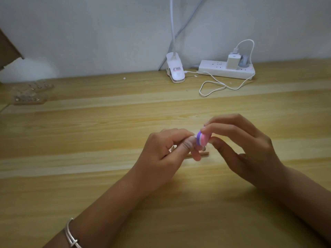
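Thumb and forefinger of the right hand (245, 149) pinch a small pink-and-purple disc (202, 139), held just above the worktop (89, 158). The left hand (161, 154), fingers curled, grips its purple side. A wooden clothespin (206, 153) lies beneath both hands.

Disc (202, 139) above the table (89, 176); behind it, lamp clamp (175, 68) left of power strip (215, 68) (charger (233, 61) on that strip).

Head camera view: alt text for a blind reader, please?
The right hand pinches a small pink-and-purple disc beside the left hand, which grips a wooden clip, above a wooden table. A clip lamp and power strip sit behind.
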### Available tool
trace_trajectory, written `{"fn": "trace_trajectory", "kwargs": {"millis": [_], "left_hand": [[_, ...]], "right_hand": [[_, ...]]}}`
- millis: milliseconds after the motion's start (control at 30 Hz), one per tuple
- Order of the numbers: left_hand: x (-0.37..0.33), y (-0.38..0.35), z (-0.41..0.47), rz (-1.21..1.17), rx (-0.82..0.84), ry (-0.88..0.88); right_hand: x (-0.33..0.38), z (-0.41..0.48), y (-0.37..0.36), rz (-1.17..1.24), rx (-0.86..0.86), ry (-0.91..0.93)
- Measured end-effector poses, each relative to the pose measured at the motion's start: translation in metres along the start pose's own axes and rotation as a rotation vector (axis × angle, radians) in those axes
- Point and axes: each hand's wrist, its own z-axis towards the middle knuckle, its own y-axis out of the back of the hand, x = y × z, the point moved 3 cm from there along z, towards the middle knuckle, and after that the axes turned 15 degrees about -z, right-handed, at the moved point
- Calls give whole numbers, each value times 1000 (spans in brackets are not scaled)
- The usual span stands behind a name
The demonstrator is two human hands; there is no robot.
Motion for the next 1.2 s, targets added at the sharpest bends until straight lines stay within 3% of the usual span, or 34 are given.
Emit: {"fn": "trace_trajectory", "kwargs": {"millis": [167, 333, 467, 600, 767, 900, 1067, 1200], "left_hand": [[2, 0, 0, -13, 17, -5], [4, 0, -1, -58, 37, 57], [5, -2, -1, -77, 72, 58], [7, 0, -1, -56, 71, 97], [7, -1, -1, -45, 95, 70], [6, 0, -1, -70, 83, 101], [4, 0, -1, -60, 90, 66], [1, 1, -1, -91, 85, 38]], "right_hand": [[13, 1, -3, 49, -23, 83], [-1, 0, 1, -4, -9, -15], [13, -1, -4, 9, -2, 91], [-8, 0, 3, -65, 15, -9], [8, -3, -4, -22, 7, 84], [-6, -1, 0, -60, 12, 16], [7, -4, -4, -35, 12, 107], [-1, -1, 2, -41, -42, 48]]}}
